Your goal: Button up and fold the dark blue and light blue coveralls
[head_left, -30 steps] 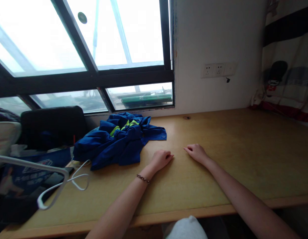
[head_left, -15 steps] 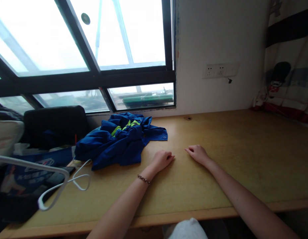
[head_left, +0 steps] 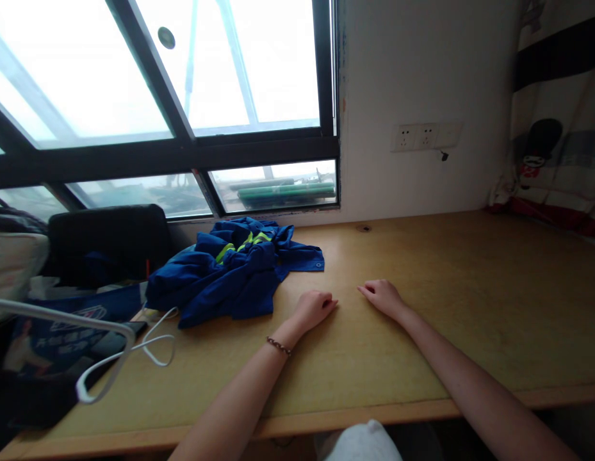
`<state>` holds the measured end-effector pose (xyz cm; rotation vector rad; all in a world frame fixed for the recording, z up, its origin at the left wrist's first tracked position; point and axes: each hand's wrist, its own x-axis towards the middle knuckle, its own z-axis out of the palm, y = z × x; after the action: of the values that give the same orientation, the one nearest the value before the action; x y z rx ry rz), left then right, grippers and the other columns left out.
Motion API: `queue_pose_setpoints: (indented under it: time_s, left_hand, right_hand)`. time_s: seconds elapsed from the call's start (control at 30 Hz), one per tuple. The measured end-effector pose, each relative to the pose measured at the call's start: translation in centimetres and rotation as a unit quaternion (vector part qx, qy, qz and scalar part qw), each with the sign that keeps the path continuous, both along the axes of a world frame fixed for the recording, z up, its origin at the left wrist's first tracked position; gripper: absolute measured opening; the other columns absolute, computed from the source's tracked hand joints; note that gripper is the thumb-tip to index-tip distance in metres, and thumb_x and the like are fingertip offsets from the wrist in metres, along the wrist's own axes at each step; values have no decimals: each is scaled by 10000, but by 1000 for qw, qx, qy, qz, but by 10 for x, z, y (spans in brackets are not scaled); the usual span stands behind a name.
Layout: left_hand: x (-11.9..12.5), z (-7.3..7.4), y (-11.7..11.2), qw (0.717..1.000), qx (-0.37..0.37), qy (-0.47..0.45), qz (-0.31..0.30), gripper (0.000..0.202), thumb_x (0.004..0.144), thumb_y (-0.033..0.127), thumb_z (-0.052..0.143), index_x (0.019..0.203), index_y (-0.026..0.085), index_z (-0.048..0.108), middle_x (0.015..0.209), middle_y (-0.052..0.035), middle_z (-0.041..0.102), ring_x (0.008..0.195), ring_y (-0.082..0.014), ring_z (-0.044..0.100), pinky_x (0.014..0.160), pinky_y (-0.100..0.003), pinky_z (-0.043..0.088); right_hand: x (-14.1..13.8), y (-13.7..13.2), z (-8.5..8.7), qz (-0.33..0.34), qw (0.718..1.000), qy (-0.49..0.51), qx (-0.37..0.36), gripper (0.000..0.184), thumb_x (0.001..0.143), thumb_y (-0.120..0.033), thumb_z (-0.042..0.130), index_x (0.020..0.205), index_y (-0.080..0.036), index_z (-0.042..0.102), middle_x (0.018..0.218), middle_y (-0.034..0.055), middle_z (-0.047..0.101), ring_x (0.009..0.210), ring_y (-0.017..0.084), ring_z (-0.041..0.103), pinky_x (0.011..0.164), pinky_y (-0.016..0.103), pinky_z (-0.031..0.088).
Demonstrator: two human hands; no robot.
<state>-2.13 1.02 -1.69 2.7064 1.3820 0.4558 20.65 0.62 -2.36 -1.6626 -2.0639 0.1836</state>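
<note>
One wide dark-framed window (head_left: 182, 96) fills the upper left, bright with daylight, above a long pale wooden surface (head_left: 470, 307) that runs along a white wall. Patterned fabric (head_left: 556, 147) hangs at the far right. A black bag (head_left: 107, 240) stands at the left end under the window, and just beside it a crumpled blue garment (head_left: 230, 275) with yellow-green trim lies in a heap on the surface, toward the back. A white clothes hanger (head_left: 114, 349) rests near the front left edge, close to the garment but apart from it. The person's two bare hands lie side by side on bare wood at the centre, both empty: the left hand (head_left: 314, 306) loosely curled, knuckles up, near the garment's edge without touching it; the right hand (head_left: 381, 296) palm down with fingers relaxed and slightly bent. Nothing is being gripped; this reads as a resting pause. Taking hold of the garment would call for a short reach left and away. A beaded bracelet (head_left: 278, 346) circles the left wrist. Wall sockets (head_left: 424, 136) sit above.
</note>
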Motion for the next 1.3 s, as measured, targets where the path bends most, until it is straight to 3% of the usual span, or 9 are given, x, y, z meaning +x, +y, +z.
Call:
queue_pose_setpoints:
  time_s: [0.63, 0.7, 0.77, 0.87, 0.97, 1.07, 1.17, 1.3]
  left_hand:
    - [3, 8, -4, 999, -17, -20, 29, 314, 825, 373, 396, 673, 191, 601, 651, -42, 591, 597, -142, 506, 568, -244, 333]
    - [1, 16, -4, 996, 27, -44, 66, 274, 835, 317, 385, 743, 196, 613, 757, -58, 606, 696, -162, 530, 643, -263, 368]
    - [-6, 31, -5, 982, 117, -67, 134, 235, 833, 265, 392, 897, 208, 610, 975, -87, 585, 921, -215, 509, 800, -331, 357]
    - [-26, 54, -2, 930, 246, -65, 266, 371, 795, 249, 470, 1166, 265, 484, 1302, -102, 364, 1220, -330, 243, 940, -517, 193]
    - [-55, 64, 6, 888, 270, -37, 370, 579, 729, 314, 568, 1269, 307, 358, 1381, -110, 207, 1242, -412, 105, 895, -599, 176]
    - [-80, 57, 16, 881, 226, -3, 416, 560, 714, 350, 574, 1242, 288, 398, 1316, -141, 280, 1158, -417, 254, 834, -557, 280]
    - [-95, 48, 24, 883, 185, 9, 432, 423, 743, 362, 522, 1145, 231, 496, 1162, -163, 406, 998, -357, 420, 746, -458, 369]
    - [-96, 54, 24, 889, 189, -47, 414, 328, 766, 359, 475, 1035, 182, 532, 1033, -136, 466, 864, -270, 497, 677, -351, 401]
  right_hand:
    - [-1, -1, 2, -5, 1000, -4, -17, 394, 819, -411, 406, 542, -168, 545, 542, 24, 567, 512, 111, 457, 493, 226, 214]
    - [-1, -1, 3, -3, 1000, -2, -18, 395, 819, -412, 406, 543, -169, 549, 543, 24, 569, 513, 113, 458, 495, 227, 216]
    - [-1, -1, 3, -2, 1000, 0, -17, 395, 819, -412, 405, 544, -170, 552, 542, 23, 569, 511, 114, 458, 495, 229, 216]
    - [-1, -2, 3, 1, 1000, 2, -12, 394, 818, -412, 407, 538, -172, 545, 538, 20, 566, 506, 112, 454, 495, 230, 214]
    - [-1, -2, 2, 2, 1000, 2, -7, 395, 815, -416, 412, 528, -171, 530, 526, 16, 557, 500, 110, 451, 492, 229, 211]
    - [-1, -2, 2, 0, 1000, 3, -9, 399, 816, -419, 406, 526, -171, 524, 519, 14, 551, 495, 109, 449, 492, 228, 211]
    - [-1, -3, 4, -1, 1000, 4, -11, 397, 814, -415, 407, 526, -170, 526, 528, 19, 557, 501, 110, 453, 493, 227, 213]
    - [-2, -4, 5, -4, 1000, 8, -16, 391, 808, -409, 414, 520, -170, 524, 530, 22, 560, 502, 114, 456, 491, 229, 217]
